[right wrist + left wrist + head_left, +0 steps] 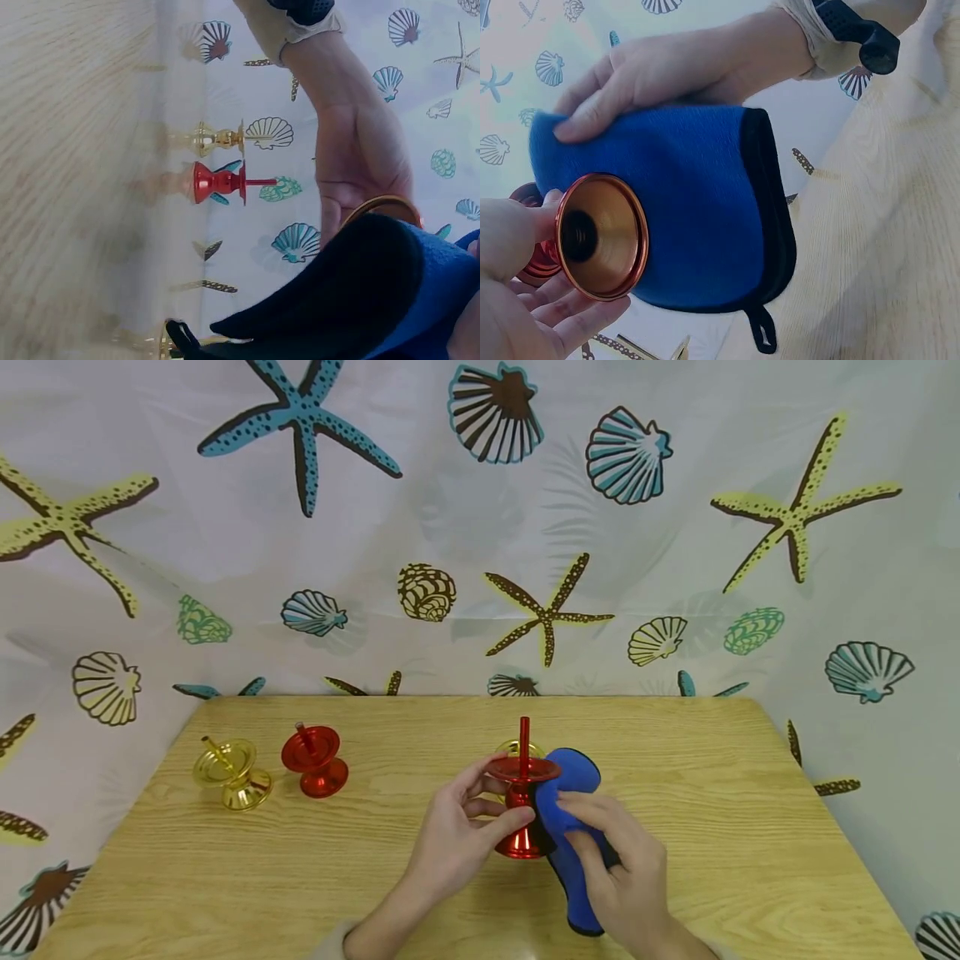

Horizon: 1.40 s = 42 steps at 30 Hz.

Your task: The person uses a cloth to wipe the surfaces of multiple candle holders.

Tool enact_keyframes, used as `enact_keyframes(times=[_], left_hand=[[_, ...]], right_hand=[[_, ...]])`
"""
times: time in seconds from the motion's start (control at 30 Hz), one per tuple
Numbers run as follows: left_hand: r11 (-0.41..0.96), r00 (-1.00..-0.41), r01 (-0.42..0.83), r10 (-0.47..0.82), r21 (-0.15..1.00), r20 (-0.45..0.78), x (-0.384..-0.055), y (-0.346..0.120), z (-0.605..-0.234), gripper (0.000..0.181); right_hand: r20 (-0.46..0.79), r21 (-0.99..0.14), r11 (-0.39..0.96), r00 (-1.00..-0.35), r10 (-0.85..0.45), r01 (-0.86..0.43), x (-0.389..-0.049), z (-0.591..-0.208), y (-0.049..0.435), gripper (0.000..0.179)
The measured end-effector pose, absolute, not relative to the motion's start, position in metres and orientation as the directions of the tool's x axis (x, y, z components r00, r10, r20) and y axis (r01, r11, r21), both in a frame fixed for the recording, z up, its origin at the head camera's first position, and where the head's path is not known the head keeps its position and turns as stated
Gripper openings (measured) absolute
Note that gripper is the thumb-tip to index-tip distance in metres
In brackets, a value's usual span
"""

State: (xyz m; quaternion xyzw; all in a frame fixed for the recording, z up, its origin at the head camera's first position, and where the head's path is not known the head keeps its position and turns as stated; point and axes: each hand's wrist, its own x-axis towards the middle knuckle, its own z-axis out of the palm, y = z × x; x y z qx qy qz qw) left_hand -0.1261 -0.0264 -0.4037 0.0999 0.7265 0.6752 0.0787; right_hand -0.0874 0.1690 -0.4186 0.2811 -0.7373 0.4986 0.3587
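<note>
A shiny red candle holder (517,843), with a dish and a thin upright spike, is in my left hand (453,831), fingers and thumb around its stem. The left wrist view shows the hollow, copper-coloured underside of its base (611,247). Between the fingers and thumb of my right hand (630,860) is a blue cloth (577,877) with black edging. The cloth lies against the right side of the red holder and hides part of it. A black loop (763,330) hangs from the cloth's edge in the left wrist view.
A gold candle holder (517,747) stands behind the held one, mostly hidden. At the left of the wooden table (262,877) stand another gold candle holder (247,789) and a second red candle holder (322,777). A cloth backdrop (465,652) printed with shells and starfish surrounds the table.
</note>
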Motion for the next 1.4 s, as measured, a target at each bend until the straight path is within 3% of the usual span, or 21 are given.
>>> enact_keyframes(times=[0.13, 0.27, 0.53, 0.67, 0.93, 1.17, 1.4], left_hand=[[0.071, -0.972, 0.04, 0.234, 0.997, 0.023, -0.126, -0.027, -0.404, 0.068], [0.046, -0.971, 0.044, 0.237, 0.998, 0.032, -0.125, -0.026, -0.403, 0.07], [0.005, -0.964, 0.04, 0.262, 0.999, 0.038, -0.122, -0.023, -0.403, 0.072], [0.009, -0.96, 0.035, 0.278, 0.999, 0.031, -0.119, -0.021, -0.402, 0.074], [0.005, -0.955, 0.023, 0.296, 1.0, 0.021, -0.117, -0.019, -0.402, 0.073], [0.008, -0.954, 0.016, 0.299, 1.0, 0.013, -0.117, -0.018, -0.407, 0.073], [-0.003, -0.954, 0.024, 0.298, 1.0, 0.024, -0.115, -0.018, -0.409, 0.072]], right_hand=[[0.832, -0.497, 0.317, -0.547, -0.09, -0.808, -0.081, -0.413, 0.17, 0.022], [0.83, -0.51, 0.283, -0.551, -0.085, -0.813, -0.079, -0.408, 0.172, 0.02], [0.732, -0.595, 0.432, -0.679, -0.058, -0.678, -0.076, -0.405, 0.172, 0.042], [0.689, -0.615, 0.481, -0.722, -0.057, -0.625, -0.078, -0.404, 0.173, 0.036], [0.623, -0.699, 0.412, -0.781, -0.053, -0.585, -0.084, -0.41, 0.176, 0.028], [0.665, -0.689, 0.358, -0.746, -0.032, -0.63, -0.09, -0.422, 0.179, 0.027], [0.774, -0.604, 0.276, -0.633, -0.021, -0.748, -0.089, -0.429, 0.18, 0.031]])
